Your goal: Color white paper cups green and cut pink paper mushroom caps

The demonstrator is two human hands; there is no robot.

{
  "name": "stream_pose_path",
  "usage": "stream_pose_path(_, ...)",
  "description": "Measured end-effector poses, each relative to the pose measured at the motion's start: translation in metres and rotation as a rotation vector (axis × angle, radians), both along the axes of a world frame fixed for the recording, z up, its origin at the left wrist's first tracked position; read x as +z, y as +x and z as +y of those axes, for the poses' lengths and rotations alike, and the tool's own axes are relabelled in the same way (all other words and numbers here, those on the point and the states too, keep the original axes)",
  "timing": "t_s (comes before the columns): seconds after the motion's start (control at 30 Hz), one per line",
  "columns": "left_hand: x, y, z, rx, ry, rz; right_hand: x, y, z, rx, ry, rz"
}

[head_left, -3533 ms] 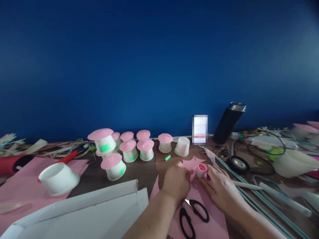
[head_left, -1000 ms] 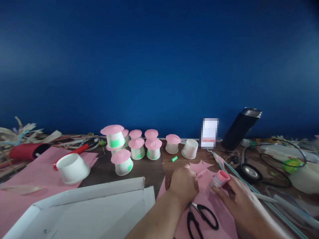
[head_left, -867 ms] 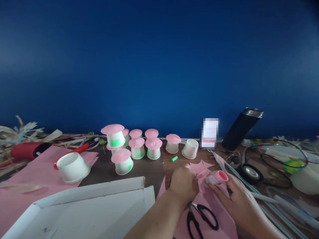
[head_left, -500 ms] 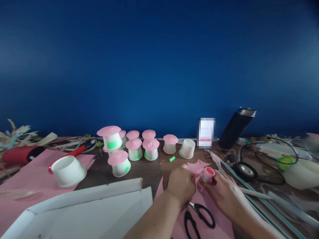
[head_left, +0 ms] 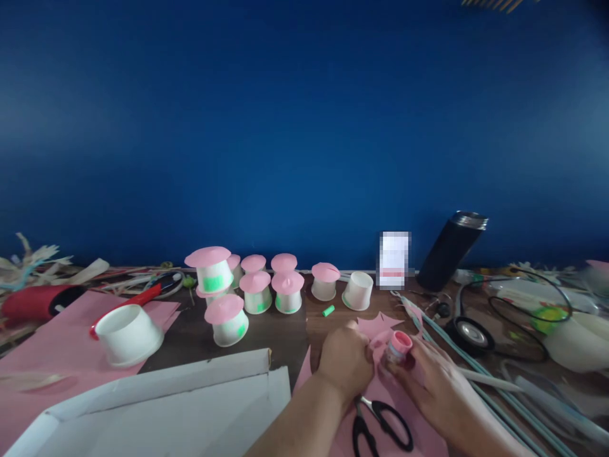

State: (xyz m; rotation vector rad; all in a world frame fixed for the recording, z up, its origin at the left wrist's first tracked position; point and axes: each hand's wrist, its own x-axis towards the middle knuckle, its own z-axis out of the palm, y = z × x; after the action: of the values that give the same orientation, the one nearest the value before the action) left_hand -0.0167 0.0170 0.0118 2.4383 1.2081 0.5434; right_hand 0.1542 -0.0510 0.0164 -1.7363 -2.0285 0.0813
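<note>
My right hand [head_left: 432,390] is closed around a small pink-capped glue stick [head_left: 398,345], held tip-down against a piece of pink paper [head_left: 375,325]. My left hand [head_left: 345,362] is curled with its fingers pinching the same pink paper just left of the stick. Both hands rest over a larger pink sheet [head_left: 394,438] on the wooden table. Black-handled scissors [head_left: 378,425] lie on that sheet just below my left wrist.
Several white cups with pink paper tops [head_left: 257,289] stand in a group further back, with a plain white cup [head_left: 358,290] beside them. An upturned white cup [head_left: 127,332] sits left on pink paper. A white cardboard lid [head_left: 157,409] lies near left. A black flask [head_left: 451,249], cables and tubes crowd the right.
My right hand brought the glue stick from a tilted position further right back against the pink paper beside my left hand. The left hand has kept its pinch on the paper.
</note>
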Motion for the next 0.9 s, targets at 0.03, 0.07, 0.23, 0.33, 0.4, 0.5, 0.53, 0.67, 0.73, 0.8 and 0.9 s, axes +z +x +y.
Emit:
stream_pose_path(0.03, 0.0, 0.0, 0.0, 0.0, 0.001, -0.001, 0.0, 0.002, -0.001, -0.018, 0.002, -0.002)
stream_pose_path(0.07, 0.0, 0.0, 0.0, 0.0, 0.002, -0.002, -0.001, 0.005, -0.003, -0.041, 0.009, 0.001)
stream_pose_path(0.23, -0.001, 0.001, 0.0, 0.007, 0.007, -0.005, -0.001, 0.017, -0.007, -0.13, 0.037, 0.139)
stream_pose_path(0.33, -0.001, 0.001, 0.0, 0.021, 0.001, -0.012, 0.001, 0.011, -0.005, -0.102, 0.053, 0.163)
stream_pose_path(0.4, -0.001, 0.001, 0.0, 0.02, -0.001, -0.017, 0.0, 0.004, -0.003, -0.056, 0.044, 0.118)
stream_pose_path(0.5, -0.001, 0.0, 0.0, 0.016, -0.008, -0.018, -0.002, 0.001, -0.002, -0.034, 0.018, 0.023)
stream_pose_path(0.53, -0.001, 0.0, 0.0, 0.016, -0.011, -0.018, -0.003, 0.002, -0.003, -0.034, 0.024, -0.002)
stream_pose_path(0.67, -0.002, -0.001, 0.0, 0.014, -0.008, -0.015, -0.004, 0.013, -0.008, -0.042, 0.105, -0.025)
stream_pose_path(0.73, -0.003, 0.0, 0.001, 0.021, -0.004, -0.008, -0.002, 0.016, -0.01, -0.082, 0.125, 0.009)
stream_pose_path(0.8, -0.004, 0.002, 0.001, 0.033, -0.003, -0.003, 0.0, 0.015, -0.01, -0.112, 0.127, 0.051)
stream_pose_path(0.9, -0.004, 0.003, 0.001, 0.029, 0.001, -0.006, 0.002, 0.005, -0.008, -0.066, 0.106, 0.054)
